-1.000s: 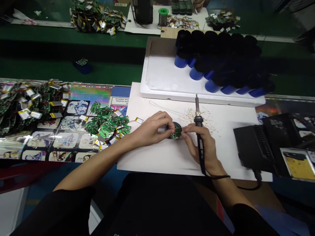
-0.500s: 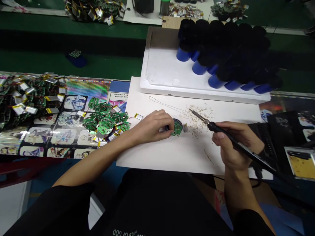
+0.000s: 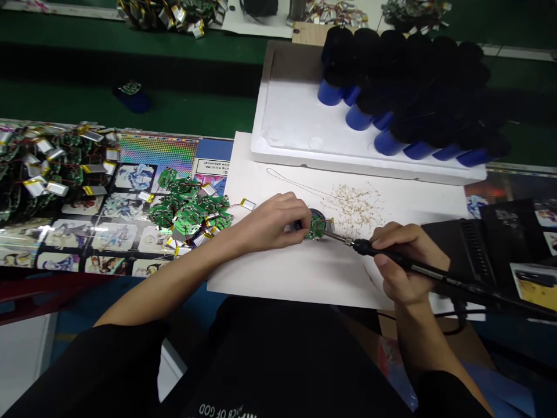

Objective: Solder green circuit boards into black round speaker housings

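My right hand (image 3: 411,261) is closed around a black soldering iron (image 3: 391,257), its metal tip pointing left. That tip reaches the right edge of a round green circuit board (image 3: 314,225); whether it touches is too small to tell. The board lies over a dark round rim on white paper. My left hand (image 3: 285,223) is closed at the board's left edge, thumb and fingers pinched on a small dark part that I cannot make out. A small silver battery sits at the board's right side, partly behind the iron's tip.
Green circuit boards with batteries (image 3: 189,209) lie heaped left of the white paper (image 3: 278,278), with a larger heap (image 3: 56,165) beyond. A white foam tray (image 3: 287,128) holds several blue cylinders (image 3: 389,142). Loose solder wire (image 3: 296,184) and crumbs (image 3: 357,206) lie on the paper. A yellow sponge (image 3: 537,293) is at right.
My right hand has brought the soldering iron's tip down and left, from above the crumbs to the circuit board's right edge. My left hand has stayed at the board.
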`<action>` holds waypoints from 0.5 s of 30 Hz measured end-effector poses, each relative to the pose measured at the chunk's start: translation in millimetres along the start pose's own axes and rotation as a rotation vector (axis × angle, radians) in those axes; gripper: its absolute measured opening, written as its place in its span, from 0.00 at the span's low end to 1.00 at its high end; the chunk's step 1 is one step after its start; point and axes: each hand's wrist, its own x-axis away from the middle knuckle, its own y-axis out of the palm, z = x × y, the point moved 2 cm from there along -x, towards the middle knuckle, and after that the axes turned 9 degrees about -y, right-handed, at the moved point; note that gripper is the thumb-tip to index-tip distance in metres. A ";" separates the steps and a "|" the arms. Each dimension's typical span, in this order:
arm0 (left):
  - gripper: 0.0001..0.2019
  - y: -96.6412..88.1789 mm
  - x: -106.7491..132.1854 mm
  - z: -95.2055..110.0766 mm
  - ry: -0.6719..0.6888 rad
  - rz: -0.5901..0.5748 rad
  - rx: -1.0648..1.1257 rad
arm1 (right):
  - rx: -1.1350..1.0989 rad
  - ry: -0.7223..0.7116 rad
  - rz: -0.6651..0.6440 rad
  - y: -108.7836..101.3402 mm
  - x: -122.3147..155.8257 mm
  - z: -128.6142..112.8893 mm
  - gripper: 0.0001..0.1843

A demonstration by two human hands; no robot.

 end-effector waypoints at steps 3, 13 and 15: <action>0.05 0.0 0.0 0.3 -0.012 -0.004 -0.002 | -0.029 0.009 -0.031 1.0 2.4 2.3 0.07; 0.06 -1.4 -0.9 3.2 -0.051 -0.030 0.005 | -0.067 0.052 -0.092 4.4 1.7 3.9 0.05; 0.06 -1.5 -1.1 3.2 -0.053 -0.032 0.005 | -0.066 0.059 -0.094 3.9 2.7 4.8 0.05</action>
